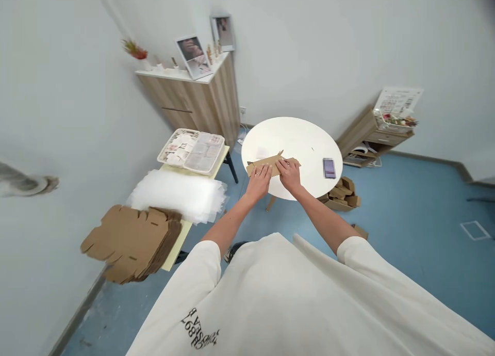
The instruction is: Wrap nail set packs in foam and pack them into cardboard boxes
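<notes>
A small brown cardboard box (271, 163), partly folded, lies near the front edge of the round white table (282, 131). My left hand (260, 180) grips its near left side, with the fingers bent over the top and a ring showing. At the box's right part, my right hand (289, 174) presses down with its fingers curled over the cardboard. A narrow flap sticks up at the back of the box. My palms and thumbs hide its near side, so how far it is closed there cannot be made out.
Flat cardboard blanks (127, 237) and white foam sheets (178, 195) lie on a side table at left, beside a partitioned plastic tray (191, 150). A blurred purple object (329, 168) is on the round table's right. An open carton (342, 195) stands on the floor.
</notes>
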A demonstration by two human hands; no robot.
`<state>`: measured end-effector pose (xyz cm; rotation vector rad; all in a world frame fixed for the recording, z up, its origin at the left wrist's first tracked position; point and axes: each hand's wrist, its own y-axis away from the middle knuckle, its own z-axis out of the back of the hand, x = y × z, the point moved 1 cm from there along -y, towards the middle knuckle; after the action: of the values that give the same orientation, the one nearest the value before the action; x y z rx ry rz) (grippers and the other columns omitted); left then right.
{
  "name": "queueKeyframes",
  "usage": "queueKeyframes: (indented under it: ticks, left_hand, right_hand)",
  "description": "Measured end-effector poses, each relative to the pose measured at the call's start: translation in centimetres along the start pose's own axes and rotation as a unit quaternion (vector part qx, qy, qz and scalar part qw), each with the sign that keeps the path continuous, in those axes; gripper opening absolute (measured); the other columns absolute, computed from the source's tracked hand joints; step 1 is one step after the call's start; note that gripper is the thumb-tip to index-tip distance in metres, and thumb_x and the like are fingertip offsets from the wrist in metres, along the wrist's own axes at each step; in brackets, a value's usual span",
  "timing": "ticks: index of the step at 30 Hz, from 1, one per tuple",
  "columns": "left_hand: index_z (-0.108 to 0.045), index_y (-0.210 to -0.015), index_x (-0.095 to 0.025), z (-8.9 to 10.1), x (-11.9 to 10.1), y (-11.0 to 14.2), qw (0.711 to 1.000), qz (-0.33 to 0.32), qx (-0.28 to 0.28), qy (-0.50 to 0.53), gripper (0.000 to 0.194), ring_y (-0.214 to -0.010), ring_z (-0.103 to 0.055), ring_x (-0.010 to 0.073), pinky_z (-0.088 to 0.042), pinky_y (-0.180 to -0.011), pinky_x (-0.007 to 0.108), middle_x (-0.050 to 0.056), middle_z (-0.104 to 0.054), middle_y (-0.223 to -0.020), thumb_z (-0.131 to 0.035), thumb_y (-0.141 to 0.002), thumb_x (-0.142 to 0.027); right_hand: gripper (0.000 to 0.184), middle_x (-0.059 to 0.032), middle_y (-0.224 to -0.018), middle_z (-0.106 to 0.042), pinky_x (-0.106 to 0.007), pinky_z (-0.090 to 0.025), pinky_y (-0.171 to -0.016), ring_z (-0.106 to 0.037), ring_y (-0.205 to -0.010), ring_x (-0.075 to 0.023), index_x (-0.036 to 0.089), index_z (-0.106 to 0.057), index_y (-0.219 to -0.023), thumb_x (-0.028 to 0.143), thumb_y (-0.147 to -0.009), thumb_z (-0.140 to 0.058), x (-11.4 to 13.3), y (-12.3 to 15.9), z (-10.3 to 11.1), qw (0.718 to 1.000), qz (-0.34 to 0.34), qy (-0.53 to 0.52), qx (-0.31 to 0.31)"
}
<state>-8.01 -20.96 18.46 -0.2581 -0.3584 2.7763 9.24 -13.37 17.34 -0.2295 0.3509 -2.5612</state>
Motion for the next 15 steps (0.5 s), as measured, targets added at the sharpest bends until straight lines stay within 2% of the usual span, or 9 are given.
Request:
queueKeyframes:
  ticks: [3,7,11,15]
  left_hand:
    - [-0.023,-0.163,-0.014,-3.1,-2.6,-1.7,0.999,-0.036,0.028,0.009,0.066,-0.152,-0.031,0.0287,-0.020,-0.124,0.052,0.015,-0.034,-0.164,-0.033,-0.098,-0.015]
    - [-0.027,-0.161,-0.014,-7.5,-4.4,-2.3,0.993,-0.070,0.087,0.022,0.065,-0.150,-0.035,0.0290,-0.023,-0.122,0.052,0.017,-0.039,-0.161,-0.033,-0.096,-0.013]
    - [-0.032,-0.159,-0.013,-11.0,-4.2,-3.1,0.986,-0.101,0.127,0.027,0.061,-0.148,-0.037,0.0295,-0.025,-0.120,0.052,0.017,-0.043,-0.158,-0.031,-0.098,-0.013]
    - [-0.035,-0.157,-0.013,-13.9,-2.5,-5.3,0.979,-0.123,0.159,0.035,0.062,-0.146,-0.040,0.0296,-0.027,-0.119,0.053,0.018,-0.045,-0.156,-0.035,-0.096,-0.012]
  right_hand:
    - [0.056,-0.0132,-0.147,-0.056,-0.046,-0.029,-0.099,-0.041,-0.132,-0.0343,0.019,-0.051,-0.150,0.014,-0.094,-0.040,-3.7,3.0,-0.8,0.999,-0.035,0.010,0.028]
    - [0.056,-0.0121,-0.145,-0.058,-0.044,-0.028,-0.100,-0.042,-0.130,-0.0324,0.019,-0.053,-0.147,0.011,-0.094,-0.039,-6.4,6.8,-3.0,0.993,-0.078,0.016,0.087]
    - [0.053,-0.0121,-0.141,-0.060,-0.042,-0.029,-0.101,-0.044,-0.127,-0.0304,0.019,-0.056,-0.144,0.009,-0.095,-0.038,-7.8,8.3,-5.2,0.983,-0.118,0.015,0.138]
    - [0.053,-0.0116,-0.137,-0.062,-0.041,-0.029,-0.102,-0.044,-0.127,-0.0300,0.021,-0.058,-0.142,0.008,-0.093,-0.041,-9.1,7.1,-7.3,0.975,-0.140,0.014,0.170]
